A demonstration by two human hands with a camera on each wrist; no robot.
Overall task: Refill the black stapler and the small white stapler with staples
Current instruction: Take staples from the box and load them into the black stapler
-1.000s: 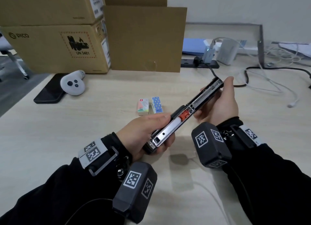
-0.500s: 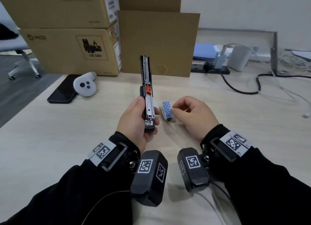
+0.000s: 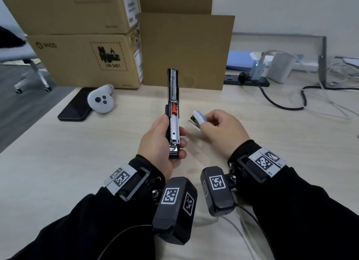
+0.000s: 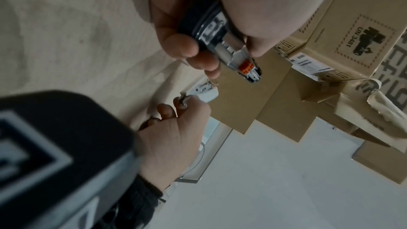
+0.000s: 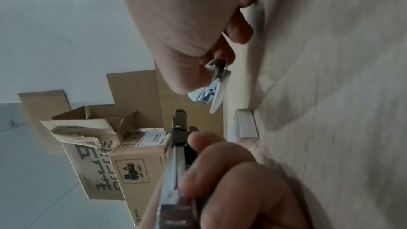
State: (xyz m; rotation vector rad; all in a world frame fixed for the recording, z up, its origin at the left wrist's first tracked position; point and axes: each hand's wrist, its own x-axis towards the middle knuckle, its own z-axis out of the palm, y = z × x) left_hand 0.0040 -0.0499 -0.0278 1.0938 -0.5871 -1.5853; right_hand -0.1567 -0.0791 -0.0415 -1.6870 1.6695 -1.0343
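My left hand [image 3: 172, 135] grips the rear end of the black stapler [image 3: 172, 112], which is swung open and points away from me. Its metal staple channel faces up and shows an orange pusher [image 3: 174, 109]. The left wrist view looks along the black stapler [image 4: 220, 41] to that orange part. Just to the right, my right hand [image 3: 206, 123] pinches a small blue-and-white box [image 3: 198, 117] a little above the table. The box's [image 5: 213, 90] white flap hangs open and shiny metal shows inside. No small white stapler is visible.
A second small box [image 5: 246, 123] lies on the table beyond my hands. Stacked cardboard boxes [image 3: 83, 59] and a cardboard sheet [image 3: 184, 50] stand at the back. A phone [image 3: 75, 106] and white controller [image 3: 101, 102] lie left, and a power strip [image 3: 246, 81] with cables sits right.
My right hand let go of the black stapler, reached the blue-and-white box and lifted it. My left hand turned the stapler from slanting right to pointing straight away.
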